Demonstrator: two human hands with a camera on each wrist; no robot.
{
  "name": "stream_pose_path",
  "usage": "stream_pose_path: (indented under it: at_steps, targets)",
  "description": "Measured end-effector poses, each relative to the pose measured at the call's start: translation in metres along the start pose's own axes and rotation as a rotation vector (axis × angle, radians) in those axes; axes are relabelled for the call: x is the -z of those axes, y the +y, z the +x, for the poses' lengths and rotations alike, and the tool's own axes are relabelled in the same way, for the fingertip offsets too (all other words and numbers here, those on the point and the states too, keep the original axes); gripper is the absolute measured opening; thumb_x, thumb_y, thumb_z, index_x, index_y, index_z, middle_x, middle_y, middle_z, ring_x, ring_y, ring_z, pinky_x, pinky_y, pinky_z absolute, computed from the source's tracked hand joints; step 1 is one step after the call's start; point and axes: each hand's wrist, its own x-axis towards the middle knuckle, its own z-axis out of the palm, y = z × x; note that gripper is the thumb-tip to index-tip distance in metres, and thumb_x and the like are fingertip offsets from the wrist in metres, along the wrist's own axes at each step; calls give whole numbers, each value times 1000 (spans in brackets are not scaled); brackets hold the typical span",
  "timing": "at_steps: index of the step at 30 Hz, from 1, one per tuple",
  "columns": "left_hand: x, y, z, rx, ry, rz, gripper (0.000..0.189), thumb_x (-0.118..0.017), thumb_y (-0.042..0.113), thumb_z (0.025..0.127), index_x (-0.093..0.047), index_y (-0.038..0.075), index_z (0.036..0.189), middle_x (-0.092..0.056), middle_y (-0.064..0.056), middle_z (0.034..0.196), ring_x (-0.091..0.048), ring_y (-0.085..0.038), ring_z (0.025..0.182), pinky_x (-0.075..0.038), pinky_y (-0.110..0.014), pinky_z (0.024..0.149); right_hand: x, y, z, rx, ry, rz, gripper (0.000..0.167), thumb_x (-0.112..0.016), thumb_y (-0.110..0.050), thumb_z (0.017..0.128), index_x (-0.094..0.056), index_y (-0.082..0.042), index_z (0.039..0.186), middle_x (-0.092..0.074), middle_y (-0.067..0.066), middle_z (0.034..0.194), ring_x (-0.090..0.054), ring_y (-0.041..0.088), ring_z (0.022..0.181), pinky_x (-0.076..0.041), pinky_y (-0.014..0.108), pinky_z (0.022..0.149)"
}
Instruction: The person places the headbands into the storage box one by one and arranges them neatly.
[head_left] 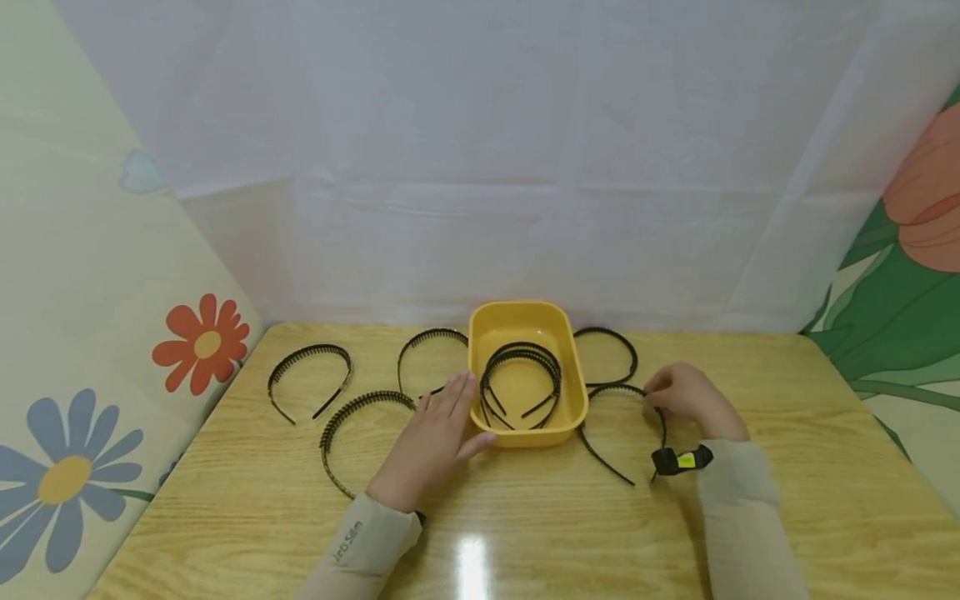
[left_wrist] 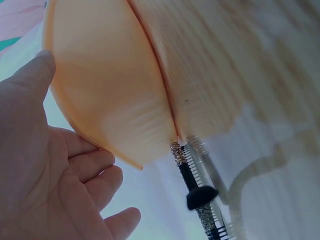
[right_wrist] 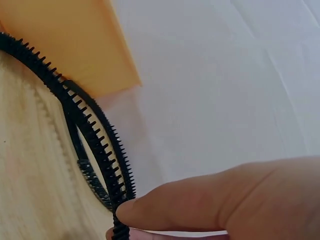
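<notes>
My right hand [head_left: 693, 400] pinches a black toothed headband [head_left: 618, 387] at its right side, between thumb and fingertips. The right wrist view shows this headband [right_wrist: 92, 130] crossing in front of another one. My left hand [head_left: 427, 446] touches the near left corner of a yellow plastic container [head_left: 581, 400] with fairly straight fingers. In the left wrist view, the thumb and fingers [left_wrist: 35, 75] lie along the container's rim [left_wrist: 75, 129]. Inside the container lie several black headbands [head_left: 522, 346], stacked together.
Left of the container lie a far-left headband [head_left: 307, 348], one behind my hand [head_left: 435, 332] and a larger one with patterned ends [head_left: 367, 397]. Another headband [head_left: 611, 332] lies right of the container. A white cloth [head_left: 450, 167] hangs behind the wooden table [head_left: 562, 533].
</notes>
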Motion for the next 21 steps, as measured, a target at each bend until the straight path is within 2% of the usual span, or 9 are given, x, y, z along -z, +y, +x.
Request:
stream_pose_path:
  at_steps: [12, 21]
  targets:
    - [1, 1, 0, 5, -8, 2, 89, -50, 55, 102, -17, -3, 160, -16, -21, 166, -16, -35, 153, -15, -61, 122, 11, -3, -8, 0, 57, 56, 28, -62, -9, 98, -65, 10, 119, -66, 27, 113, -70, 31, 89, -62, 45, 78]
    - [0, 0, 0, 4, -12, 7, 89, -49, 56, 103, -16, -3, 160, -15, -20, 166, -16, -35, 154, -15, -60, 123, 12, -6, -8, -8, 166, 97, 34, -59, -13, 102, -62, 9, 127, -63, 30, 122, -69, 38, 99, -61, 47, 83]
